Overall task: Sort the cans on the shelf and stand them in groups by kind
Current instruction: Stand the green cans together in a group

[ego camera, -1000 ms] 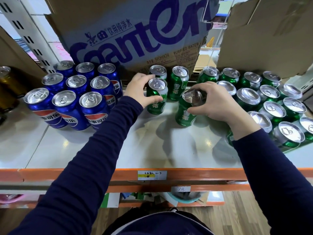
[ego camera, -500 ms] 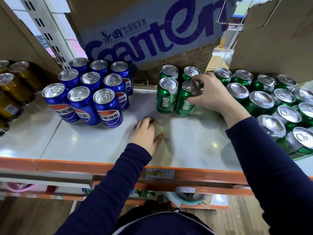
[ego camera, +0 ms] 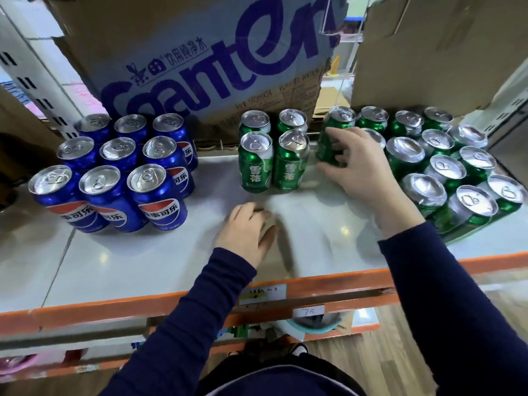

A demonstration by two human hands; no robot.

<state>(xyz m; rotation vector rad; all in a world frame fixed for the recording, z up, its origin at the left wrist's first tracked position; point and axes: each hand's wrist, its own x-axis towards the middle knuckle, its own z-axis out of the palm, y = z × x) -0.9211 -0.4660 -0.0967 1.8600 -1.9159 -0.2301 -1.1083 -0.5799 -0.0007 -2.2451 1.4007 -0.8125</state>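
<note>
Several blue cola cans (ego camera: 154, 207) stand in a tight block on the left of the white shelf (ego camera: 143, 258). In the middle, several green beer cans (ego camera: 255, 170) stand upright in a small square. To their right, my right hand (ego camera: 354, 170) grips the side of another green can (ego camera: 340, 118), which leans a little. Beyond that hand sits a large cluster of green cans (ego camera: 445, 170), some of them tilted. My left hand (ego camera: 245, 232) rests on the bare shelf in front of the green square, fingers loosely curled, holding nothing.
A large cardboard water box (ego camera: 200, 52) stands behind the cans, and another brown carton (ego camera: 428, 47) hangs over the right cluster. The shelf's orange front edge (ego camera: 143, 304) carries price labels. A perforated upright post (ego camera: 34, 90) rises at the back left.
My right hand let go of the front right can of the green square and moved right onto another green can. My left hand released a can a second ago and now rests on the shelf.
</note>
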